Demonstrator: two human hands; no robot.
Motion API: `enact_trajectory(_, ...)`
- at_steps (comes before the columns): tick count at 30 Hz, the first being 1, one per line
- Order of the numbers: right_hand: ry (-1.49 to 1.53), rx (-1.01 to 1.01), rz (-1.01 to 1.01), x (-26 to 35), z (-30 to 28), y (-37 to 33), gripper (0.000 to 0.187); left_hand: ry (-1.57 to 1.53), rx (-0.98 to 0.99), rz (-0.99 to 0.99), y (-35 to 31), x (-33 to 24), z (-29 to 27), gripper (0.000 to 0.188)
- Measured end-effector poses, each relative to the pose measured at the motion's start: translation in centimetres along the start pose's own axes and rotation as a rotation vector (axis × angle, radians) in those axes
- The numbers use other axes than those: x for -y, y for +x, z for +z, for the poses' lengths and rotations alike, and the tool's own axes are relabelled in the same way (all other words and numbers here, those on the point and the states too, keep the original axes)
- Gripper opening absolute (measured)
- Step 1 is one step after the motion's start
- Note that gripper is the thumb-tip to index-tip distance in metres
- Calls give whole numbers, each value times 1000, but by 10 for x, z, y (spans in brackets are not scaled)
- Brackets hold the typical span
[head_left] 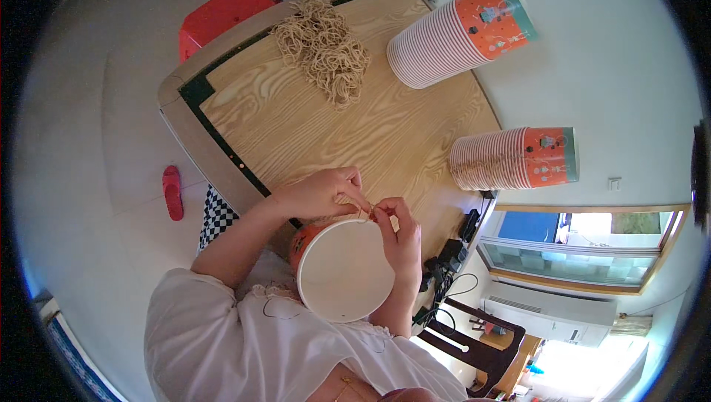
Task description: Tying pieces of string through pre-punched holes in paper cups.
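Your wooden table, pale with strong grain and a dark green border inside a beige rim, fills the centre, and its near edge at 6 o'clock is hidden behind your arms and the bucket. At 1 o'clock a stack of paper buckets lies on its side, ribbed white rims ending in an orange printed wall; a second stack lies the same way at 3 o'clock, its far end hanging past the table edge. A tangled heap of tan cord handles sits at 12 o'clock, stringy and loose. At 6 o'clock you hold 1 white paper bucket against your chest, its smooth round face toward you and its orange wall mostly hidden. Your left hand and right hand meet at its upper rim, fingers pinched on a thin cord that is hard to make out.
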State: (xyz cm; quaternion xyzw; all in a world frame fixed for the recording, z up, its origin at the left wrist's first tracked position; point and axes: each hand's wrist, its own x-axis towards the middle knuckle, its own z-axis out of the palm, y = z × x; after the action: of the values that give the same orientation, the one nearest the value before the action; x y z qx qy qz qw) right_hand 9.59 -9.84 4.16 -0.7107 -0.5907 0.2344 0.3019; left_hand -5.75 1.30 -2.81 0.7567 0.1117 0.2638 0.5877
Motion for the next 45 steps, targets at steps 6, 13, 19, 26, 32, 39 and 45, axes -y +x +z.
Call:
enact_trajectory(6,8,7,6,0,0,0,6,-151,30,-102,2,-3,2,12)
enact_trajectory(13,33,11,-52,-7,0,-2,5,-572,-44,-162,5,0,12,16)
enact_trajectory(19,33,-55,-15,-7,-1,-7,9,-833,-50,-444,7,-3,18,19)
enact_trajectory(26,79,-106,-10,-2,-2,-9,6,-783,-61,-379,3,0,21,18)
enact_trajectory(32,106,-118,36,-4,-4,-9,7,-593,-53,-286,3,-11,16,16)
enact_trajectory(39,79,-118,43,-4,-2,-9,7,-486,-78,-292,4,-12,15,18)
enact_trajectory(45,58,-116,18,0,-6,-7,7,-486,-106,-313,4,-21,12,18)
